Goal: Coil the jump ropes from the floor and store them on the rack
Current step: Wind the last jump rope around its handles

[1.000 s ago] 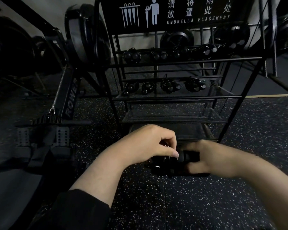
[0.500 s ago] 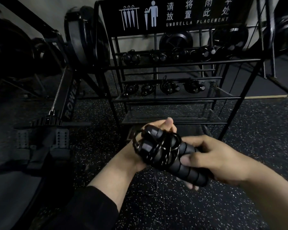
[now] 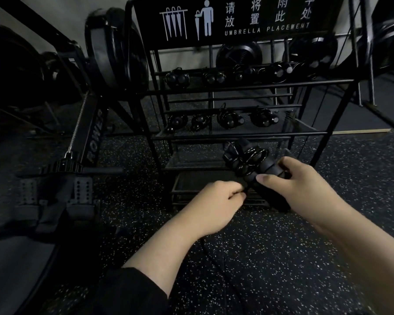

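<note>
Two hands work one jump rope [image 3: 248,164] just above the speckled floor [image 3: 259,269]. At 6 o'clock the left hand [image 3: 216,202] pinches a loose cord end; at 3 o'clock the right hand [image 3: 291,185] is clamped on the bundled handles. Coiling looks nearly done — next, tuck the tail and set the bundle on the rack [image 3: 237,133] at 12 o'clock, beside coils already stored. Farther off, the sign [image 3: 237,19] reads "UMBRELLA PLACEMENT"; a rowing machine [image 3: 93,137] at 10 o'clock reads "ROWER".

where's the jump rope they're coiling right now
In the head view, right of centre: the coiled jump rope is gripped by the right hand, in front of the rack's lower shelves.
</note>
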